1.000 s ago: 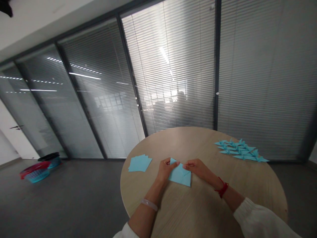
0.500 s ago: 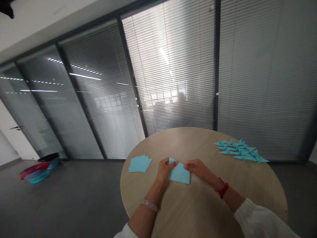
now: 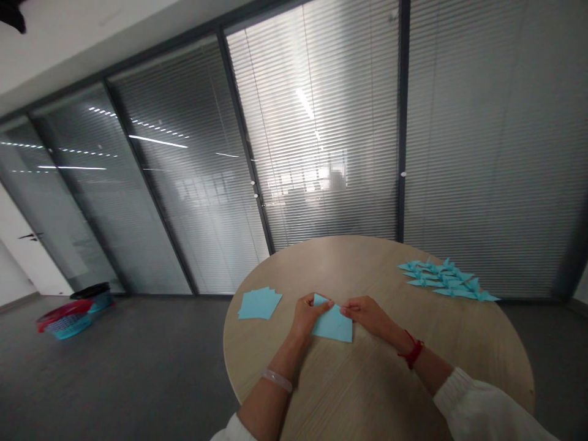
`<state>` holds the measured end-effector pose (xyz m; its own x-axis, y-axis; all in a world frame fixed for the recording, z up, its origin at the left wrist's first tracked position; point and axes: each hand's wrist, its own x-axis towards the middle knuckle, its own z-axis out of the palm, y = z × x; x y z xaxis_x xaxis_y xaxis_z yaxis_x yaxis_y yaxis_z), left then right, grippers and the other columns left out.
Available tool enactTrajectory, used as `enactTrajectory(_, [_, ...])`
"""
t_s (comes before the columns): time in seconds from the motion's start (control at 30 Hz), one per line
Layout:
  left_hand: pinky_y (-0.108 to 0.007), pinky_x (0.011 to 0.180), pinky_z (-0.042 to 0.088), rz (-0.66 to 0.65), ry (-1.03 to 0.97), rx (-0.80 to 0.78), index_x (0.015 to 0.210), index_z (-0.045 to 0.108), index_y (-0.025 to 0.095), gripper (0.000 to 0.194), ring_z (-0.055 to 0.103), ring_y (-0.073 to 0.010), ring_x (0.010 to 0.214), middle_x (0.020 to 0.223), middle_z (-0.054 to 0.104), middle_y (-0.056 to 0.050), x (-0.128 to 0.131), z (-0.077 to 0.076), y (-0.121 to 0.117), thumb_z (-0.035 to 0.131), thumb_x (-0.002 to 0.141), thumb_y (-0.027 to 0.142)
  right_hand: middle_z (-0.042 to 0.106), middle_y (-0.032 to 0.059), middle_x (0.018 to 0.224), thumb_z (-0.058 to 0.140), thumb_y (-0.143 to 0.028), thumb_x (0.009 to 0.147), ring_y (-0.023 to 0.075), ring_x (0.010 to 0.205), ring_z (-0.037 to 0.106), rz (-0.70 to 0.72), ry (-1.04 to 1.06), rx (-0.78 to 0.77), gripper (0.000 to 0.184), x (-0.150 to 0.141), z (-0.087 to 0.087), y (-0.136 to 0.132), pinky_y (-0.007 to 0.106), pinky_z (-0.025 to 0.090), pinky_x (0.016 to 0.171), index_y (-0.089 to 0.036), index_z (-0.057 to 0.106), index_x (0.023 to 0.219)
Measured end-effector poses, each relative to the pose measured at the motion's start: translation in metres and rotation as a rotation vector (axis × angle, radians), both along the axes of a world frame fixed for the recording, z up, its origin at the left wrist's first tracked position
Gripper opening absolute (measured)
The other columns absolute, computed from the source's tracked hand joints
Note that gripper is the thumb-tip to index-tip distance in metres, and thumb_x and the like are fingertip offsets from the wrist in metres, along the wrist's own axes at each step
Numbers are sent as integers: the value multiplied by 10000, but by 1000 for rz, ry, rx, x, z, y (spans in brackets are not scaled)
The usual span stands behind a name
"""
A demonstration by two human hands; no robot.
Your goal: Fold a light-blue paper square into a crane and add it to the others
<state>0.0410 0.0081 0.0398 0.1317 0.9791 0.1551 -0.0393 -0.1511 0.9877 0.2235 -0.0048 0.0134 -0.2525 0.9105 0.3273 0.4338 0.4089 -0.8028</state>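
The left hand (image 3: 307,315) and the right hand (image 3: 365,312) are pinching one blue paper (image 3: 333,326) near its upper edge, between the paper stack (image 3: 260,304) and the folded cranes (image 3: 452,283).

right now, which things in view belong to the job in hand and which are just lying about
Likely the job:
blue sheet, held by left hand and right hand
overlapping blue papers
folded blue figures

Seemingly just lying about:
red-and-blue basket on the floor
black-and-blue container near it
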Motion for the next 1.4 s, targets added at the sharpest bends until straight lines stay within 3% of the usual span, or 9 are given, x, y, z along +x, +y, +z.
enactTrajectory(0.17, [-201, 455, 330, 5, 16, 23, 627, 674, 127, 365, 457, -88, 454, 521, 573, 11, -1, 2, -2, 831, 439, 397, 638, 17, 569, 525, -440, 802, 139, 550, 556, 23, -4, -6, 353, -1, 2, -1, 209, 387, 511, -148, 683, 683])
enactTrajectory(0.43, [-204, 424, 277, 2, 10, 5, 518, 584, 125, 456, 378, -69, 407, 448, 449, 37, -2, -3, 1, 742, 543, 552, 645, 26, 595, 519, -430, 794, 147, 565, 582, 40, 0, -22, 355, -2, 5, -1, 215, 402, 526, -132, 667, 668])
enactTrajectory(0.67, [-218, 469, 345, -15, -49, 5, 652, 687, 108, 441, 486, -110, 473, 561, 606, -32, -3, -4, 3, 739, 565, 537, 648, 28, 591, 516, -432, 787, 152, 559, 578, 30, 0, -43, 358, -1, 3, -1, 226, 406, 534, -131, 676, 680])
enactTrajectory(0.77, [-220, 486, 364, 49, -110, 48, 630, 699, 115, 387, 515, -121, 506, 621, 656, -63, -4, 0, 2, 760, 551, 489, 645, 19, 581, 518, -433, 790, 149, 556, 566, 26, -38, -32, 357, 1, 2, 0, 223, 391, 529, -139, 686, 680])
enactTrajectory(0.97, [-224, 470, 364, 66, -93, 52, 609, 702, 125, 362, 535, -134, 487, 592, 669, -68, -4, 3, 0, 762, 546, 476, 632, 10, 597, 518, -454, 804, 135, 557, 539, 52, -32, -20, 369, 0, 0, 1, 218, 375, 533, -139, 681, 702])
enactTrajectory(1.23, [-228, 460, 383, -56, -46, -1, 630, 699, 109, 378, 533, -124, 453, 585, 673, -74, 2, -5, -2, 773, 545, 470, 552, -12, 547, 487, -441, 834, 106, 506, 465, 55, -28, 33, 382, -8, -2, -1, 205, 297, 478, -140, 639, 654])
enactTrajectory(1.4, [-223, 456, 375, -69, -69, 5, 623, 694, 106, 375, 516, -118, 437, 540, 651, -58, 3, -4, -4, 766, 561, 469, 580, -4, 566, 500, -437, 823, 116, 521, 486, 32, -35, 48, 367, -8, 2, -2, 210, 314, 492, -148, 656, 659])
